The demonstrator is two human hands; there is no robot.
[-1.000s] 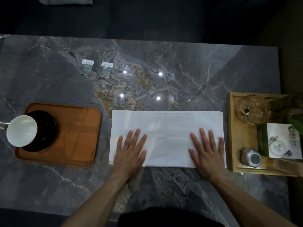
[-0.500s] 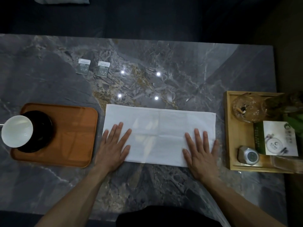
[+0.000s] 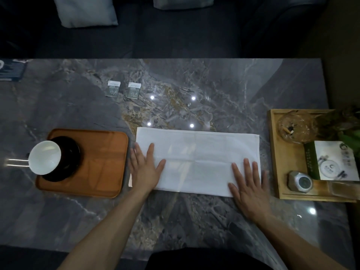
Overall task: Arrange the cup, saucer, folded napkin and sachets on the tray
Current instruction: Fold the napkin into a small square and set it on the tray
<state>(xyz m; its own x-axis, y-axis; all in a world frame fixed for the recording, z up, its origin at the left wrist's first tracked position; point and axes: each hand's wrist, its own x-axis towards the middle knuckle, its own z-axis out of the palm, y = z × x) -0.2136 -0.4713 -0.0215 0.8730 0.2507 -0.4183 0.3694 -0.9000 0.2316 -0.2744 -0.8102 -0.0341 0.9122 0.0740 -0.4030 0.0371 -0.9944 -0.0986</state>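
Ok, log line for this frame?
napkin half-folded on table | left hand, right hand flat on it | sachets off tray

The room is dim. Four small lights shine back off the table [image 3: 194, 221]. The white napkin [image 3: 196, 152] looks brightest. The edges look bent and dark.

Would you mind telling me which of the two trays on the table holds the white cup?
The rounded orange-brown tray on the left, with the white cup on a dark saucer; the square-cornered pale tray holds clutter.
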